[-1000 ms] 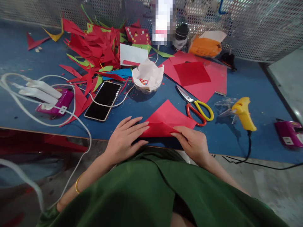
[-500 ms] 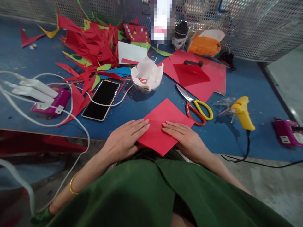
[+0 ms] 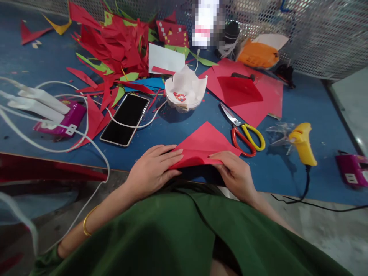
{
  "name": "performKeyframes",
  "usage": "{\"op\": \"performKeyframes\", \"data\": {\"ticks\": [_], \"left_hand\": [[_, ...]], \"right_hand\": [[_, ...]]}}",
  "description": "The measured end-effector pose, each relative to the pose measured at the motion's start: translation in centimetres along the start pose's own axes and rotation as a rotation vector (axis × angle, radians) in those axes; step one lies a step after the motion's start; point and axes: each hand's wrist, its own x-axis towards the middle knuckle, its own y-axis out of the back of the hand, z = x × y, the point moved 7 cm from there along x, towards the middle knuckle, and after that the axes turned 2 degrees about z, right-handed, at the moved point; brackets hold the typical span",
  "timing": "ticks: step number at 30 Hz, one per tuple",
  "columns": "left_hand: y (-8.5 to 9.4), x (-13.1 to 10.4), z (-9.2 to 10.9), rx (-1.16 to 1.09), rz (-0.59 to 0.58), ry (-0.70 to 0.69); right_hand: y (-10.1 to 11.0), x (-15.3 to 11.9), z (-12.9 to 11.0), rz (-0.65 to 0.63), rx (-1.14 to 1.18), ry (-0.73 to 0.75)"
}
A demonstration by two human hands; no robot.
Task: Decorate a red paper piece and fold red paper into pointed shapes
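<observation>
A square sheet of red paper (image 3: pixel 205 142) lies at the table's near edge in front of me, its near corner turned up and over. My left hand (image 3: pixel 155 165) rests on the sheet's left corner, fingers stretched out and thumb apart below. With curled fingers and thumb, my right hand (image 3: pixel 234 170) pinches the turned edge on the right side. Just beyond that hand lie scissors (image 3: pixel 243 132) with one red and one yellow handle, blades pointing away and touching or nearly touching the sheet's right corner.
A phone (image 3: pixel 125 120) lies left under a white cable, near a purple power strip (image 3: pixel 76 115). Behind are paper scraps (image 3: pixel 115 46), a paper-lined bowl (image 3: pixel 186 90) and red sheets (image 3: pixel 238 103). A yellow glue gun (image 3: pixel 304 143) stands right.
The near corner of the red paper has lifted and turned over, away from me. My right hand has gone from lying flat to pinching the edge. My left hand stays on the left corner.
</observation>
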Motion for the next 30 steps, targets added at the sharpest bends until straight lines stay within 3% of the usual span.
{"op": "performKeyframes", "data": {"ticks": [4, 6, 11, 14, 19, 24, 30], "left_hand": [[2.2, -1.6, -1.7, -0.092, 0.305, 0.221], [2.6, -2.3, -2.3, -0.069, 0.358, 0.308], [2.7, -3.1, -2.6, -0.016, 0.346, 0.371], [2.6, -3.2, -2.8, -0.008, 0.317, 0.364], [2.5, -3.3, -2.6, 0.034, 0.288, 0.271], [2.7, -3.3, -1.8, 0.059, 0.341, 0.192], [3.1, -2.7, -1.9, -0.099, 0.371, 0.323]], "right_hand": [[-0.3, 0.6, 0.9, 0.046, -0.065, -0.149], [-0.4, 0.6, 1.2, 0.068, -0.111, -0.186], [-0.2, 0.3, 1.3, 0.162, -0.219, -0.206], [0.1, -0.1, 0.9, 0.152, -0.220, -0.172], [0.7, -1.6, 0.1, 0.079, -0.223, -0.013], [0.9, -2.4, -0.2, 0.072, -0.121, 0.050], [1.6, -1.9, -1.2, 0.167, -0.052, 0.088]]}}
